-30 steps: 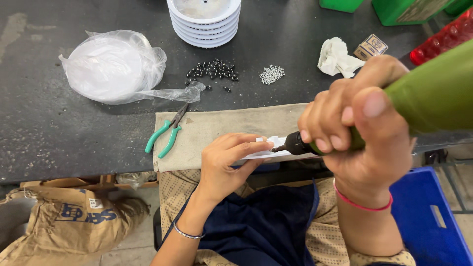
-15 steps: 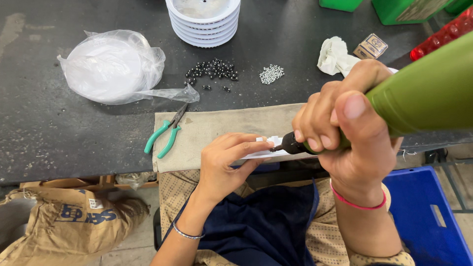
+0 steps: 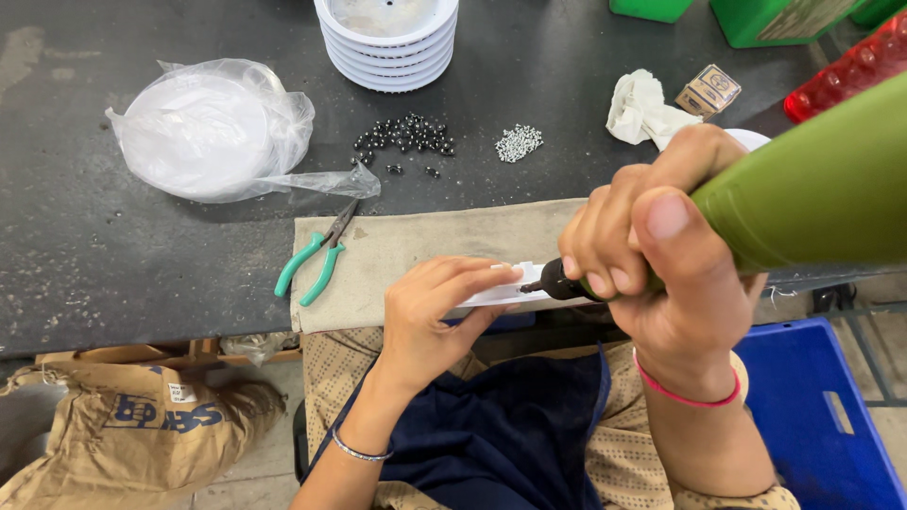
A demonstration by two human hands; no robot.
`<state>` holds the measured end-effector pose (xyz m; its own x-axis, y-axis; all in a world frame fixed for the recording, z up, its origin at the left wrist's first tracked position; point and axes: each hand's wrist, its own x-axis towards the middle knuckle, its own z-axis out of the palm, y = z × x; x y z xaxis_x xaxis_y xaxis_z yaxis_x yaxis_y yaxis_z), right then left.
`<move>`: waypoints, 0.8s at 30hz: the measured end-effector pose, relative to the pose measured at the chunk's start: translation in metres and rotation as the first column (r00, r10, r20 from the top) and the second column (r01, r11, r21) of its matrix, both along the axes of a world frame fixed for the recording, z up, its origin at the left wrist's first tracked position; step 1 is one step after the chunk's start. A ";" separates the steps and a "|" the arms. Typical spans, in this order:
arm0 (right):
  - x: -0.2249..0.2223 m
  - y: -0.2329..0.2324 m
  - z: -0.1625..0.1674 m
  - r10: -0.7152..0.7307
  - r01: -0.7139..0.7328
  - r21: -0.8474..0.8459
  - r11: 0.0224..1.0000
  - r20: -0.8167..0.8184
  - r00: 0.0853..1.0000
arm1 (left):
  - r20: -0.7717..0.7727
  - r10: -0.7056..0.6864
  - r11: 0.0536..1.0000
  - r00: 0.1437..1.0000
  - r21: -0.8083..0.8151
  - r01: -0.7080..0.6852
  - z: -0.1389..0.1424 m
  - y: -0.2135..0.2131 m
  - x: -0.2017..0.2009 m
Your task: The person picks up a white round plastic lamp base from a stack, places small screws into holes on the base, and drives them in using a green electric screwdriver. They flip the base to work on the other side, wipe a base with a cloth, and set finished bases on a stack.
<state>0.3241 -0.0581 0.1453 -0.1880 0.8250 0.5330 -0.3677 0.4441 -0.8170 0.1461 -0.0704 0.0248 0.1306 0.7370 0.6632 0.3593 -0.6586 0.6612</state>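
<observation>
- Left hand [image 3: 430, 316] fingers pinch the white plastic part [image 3: 501, 291] at the desk [image 3: 94, 236] edge.
- Right hand [image 3: 652, 255] fingers wrap the green power screwdriver [image 3: 803, 198], tip on the part.
- Green-handled pliers [image 3: 316, 255] lie nearby.

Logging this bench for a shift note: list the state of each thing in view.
Left hand: pinning white plastic part on cloth.
Right hand: gripping green power screwdriver, tip on part.
Green-handled pliers: lying unused.
Plastic bag: open.
White discs: stacked.

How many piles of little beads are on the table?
2. The pile of dark beads lies below the stack of white discs; the smaller pile of silver beads sits just to its right. Others may be hidden.
</observation>
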 end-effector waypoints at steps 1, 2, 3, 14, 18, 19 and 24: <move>0.000 0.000 0.001 0.002 -0.002 -0.005 1.000 -0.004 1.000 | 0.014 0.012 1.000 1.000 -0.016 -0.012 0.000 0.000 0.000; -0.001 0.000 0.001 0.003 -0.004 -0.010 1.000 -0.009 1.000 | 0.028 0.024 0.999 0.999 -0.033 -0.023 0.000 -0.001 0.000; -0.001 0.000 0.002 0.005 -0.005 -0.015 1.000 -0.010 1.000 | 0.043 0.037 0.998 0.998 -0.049 -0.035 -0.001 -0.001 0.000; -0.015 0.029 0.003 0.055 -0.048 -0.058 0.997 0.128 0.990 | 0.051 0.128 0.990 0.991 -0.060 -0.124 -0.006 0.020 0.004; -0.020 0.023 0.010 0.045 -0.027 -0.133 0.991 0.135 0.990 | 0.003 0.122 0.991 0.993 -0.054 -0.122 -0.002 0.010 0.003; -0.018 0.024 0.011 0.054 -0.038 -0.159 0.986 0.099 0.994 | -0.012 0.113 0.993 0.994 -0.040 -0.113 -0.001 0.008 0.001; 0.003 0.036 0.007 -0.022 0.024 -0.050 0.998 0.042 0.999 | -0.092 0.066 0.998 0.994 0.024 -0.064 0.002 -0.008 -0.006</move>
